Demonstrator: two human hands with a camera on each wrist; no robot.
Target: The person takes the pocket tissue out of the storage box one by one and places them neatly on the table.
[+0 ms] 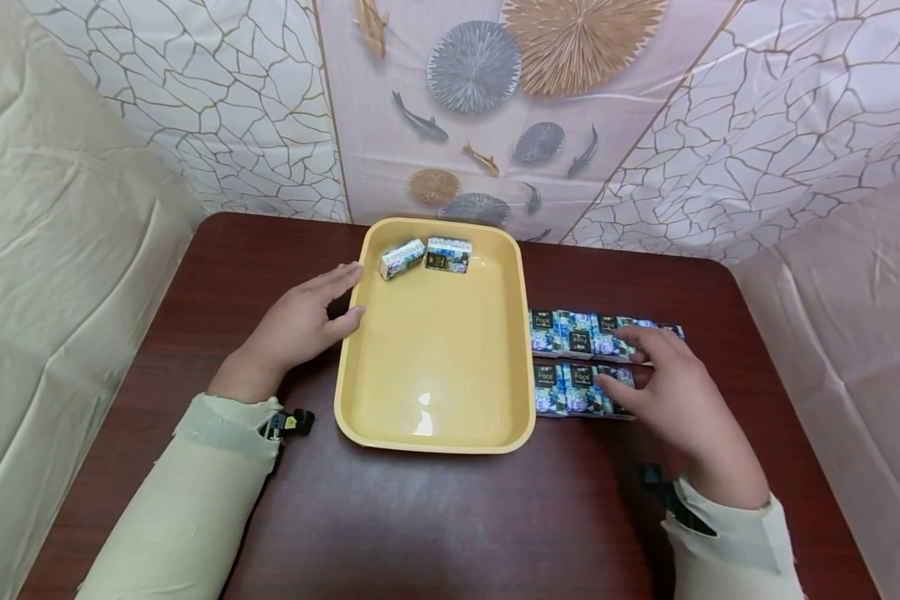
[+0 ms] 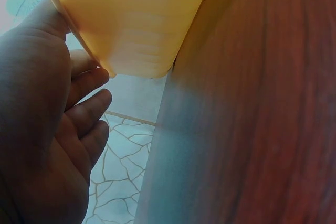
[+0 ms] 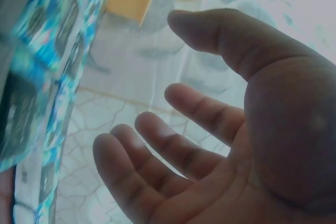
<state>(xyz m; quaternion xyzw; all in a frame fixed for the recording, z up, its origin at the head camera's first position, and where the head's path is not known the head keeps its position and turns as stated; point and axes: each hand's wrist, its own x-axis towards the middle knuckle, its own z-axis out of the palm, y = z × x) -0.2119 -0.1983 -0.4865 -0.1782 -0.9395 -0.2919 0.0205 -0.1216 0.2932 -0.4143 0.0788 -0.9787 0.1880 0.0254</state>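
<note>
My left hand point(image 1: 296, 321) rests with its fingertips at the left rim of a yellow plastic tray point(image 1: 435, 358); in the left wrist view its fingers point(image 2: 86, 85) are loosely bent beside the tray's outer wall. Two small flower-printed packs lie at the tray's far end: a slanted one point(image 1: 402, 259) and a straighter one point(image 1: 448, 256). My right hand point(image 1: 671, 392) hovers over more such packs, marked "Face", thumb and fingers spread with nothing between them. They form a far row point(image 1: 579, 335) and a near row point(image 1: 583, 390), whose right ends the hand partly covers.
The dark red-brown wooden table point(image 1: 420, 525) carries everything. Behind it hangs a patterned cloth point(image 1: 262, 108) with fish and round motifs in its middle panel. Pale cloth hangs at the left point(image 1: 60, 250) and right sides. The rows of packs sit close against the tray's right side.
</note>
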